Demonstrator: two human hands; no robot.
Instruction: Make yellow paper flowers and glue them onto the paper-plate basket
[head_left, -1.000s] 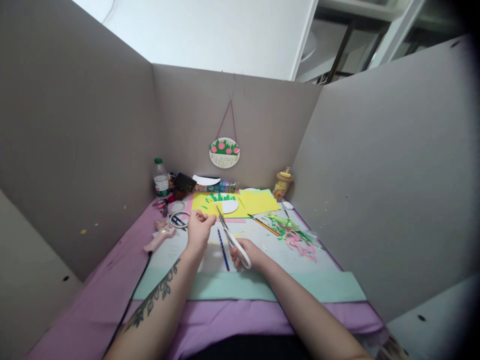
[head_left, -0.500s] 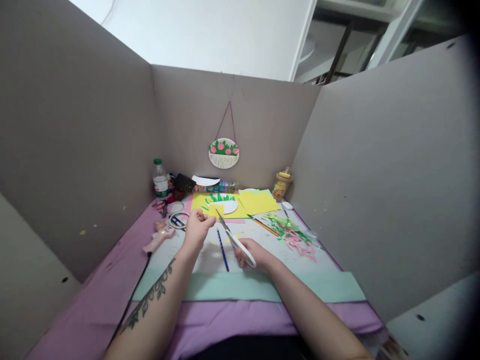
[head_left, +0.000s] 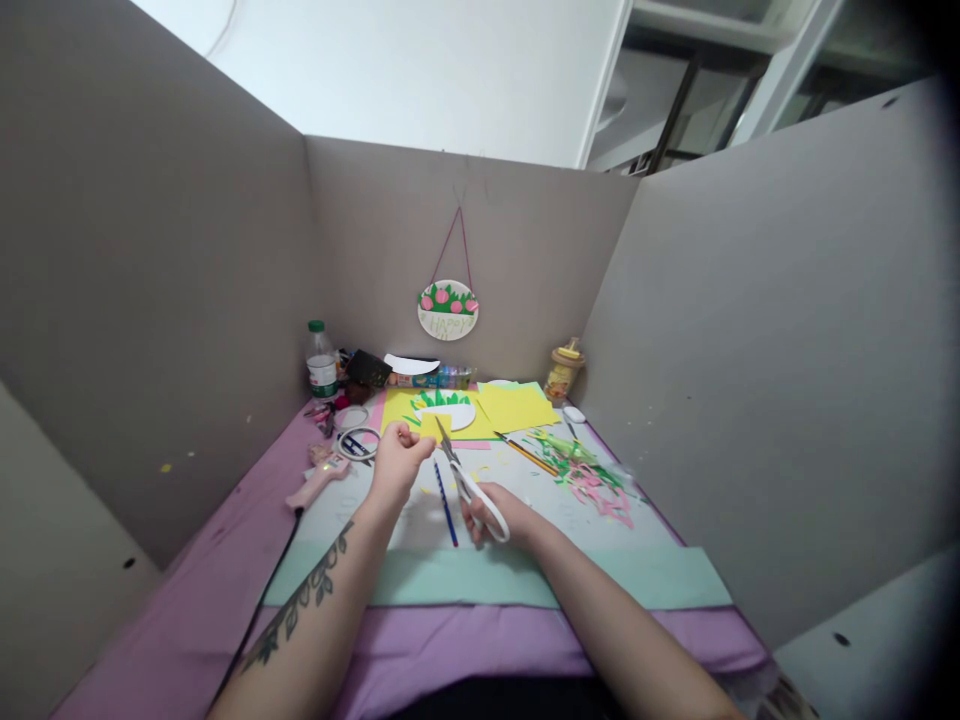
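A small yellow paper piece is pinched in the fingers of my left hand. White-handled scissors are in my right hand, its fingers wrapped through the handles. Their blades point up and away, with the tips at the right edge of the yellow piece. Beneath the scissors a blue pencil lies on the white sheet. Behind the paper piece lies a white plate with green paper leaves, on larger yellow sheets.
Pink and green paper scraps lie at the right, beside a yellow-and-black pencil. A pink glue gun with a black cord and a tape roll sit left. A bottle stands back left. A decorated plate hangs behind.
The scissors have closed somewhat, and their tips have shifted slightly right. My left hand still holds the yellow piece in nearly the same place. The view has tilted slightly.
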